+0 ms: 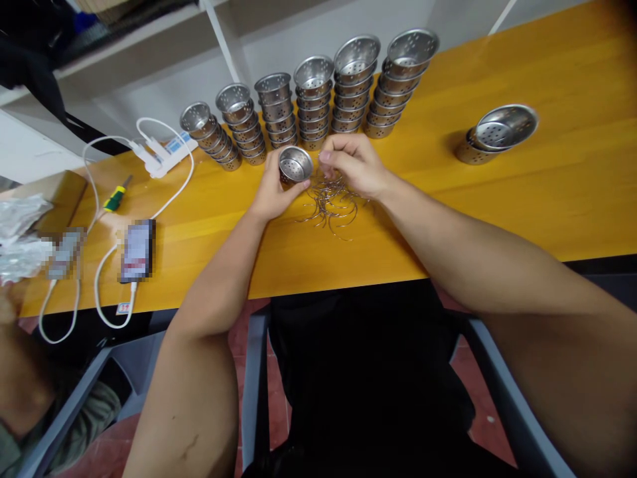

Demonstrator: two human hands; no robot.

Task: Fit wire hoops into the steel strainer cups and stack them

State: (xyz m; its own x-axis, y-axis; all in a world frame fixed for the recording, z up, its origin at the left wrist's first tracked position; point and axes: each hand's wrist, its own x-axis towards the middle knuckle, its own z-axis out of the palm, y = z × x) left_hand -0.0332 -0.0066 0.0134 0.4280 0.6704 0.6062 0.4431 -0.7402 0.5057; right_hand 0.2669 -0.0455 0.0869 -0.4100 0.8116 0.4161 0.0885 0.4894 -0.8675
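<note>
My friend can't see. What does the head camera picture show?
A person's left hand holds a small holed metal cup while the right hand picks at a wire pile on a yellow table, behind them six cup stacks.

No readable text anywhere — phone screen point(137, 251) and second device point(64, 253) are pixelated, the tag on the white cable point(123, 308) and the power strip label point(175, 143) too small to read.

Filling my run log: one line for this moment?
left hand: holds perforated cup | right hand: on wire pile | cup stacks behind
</note>
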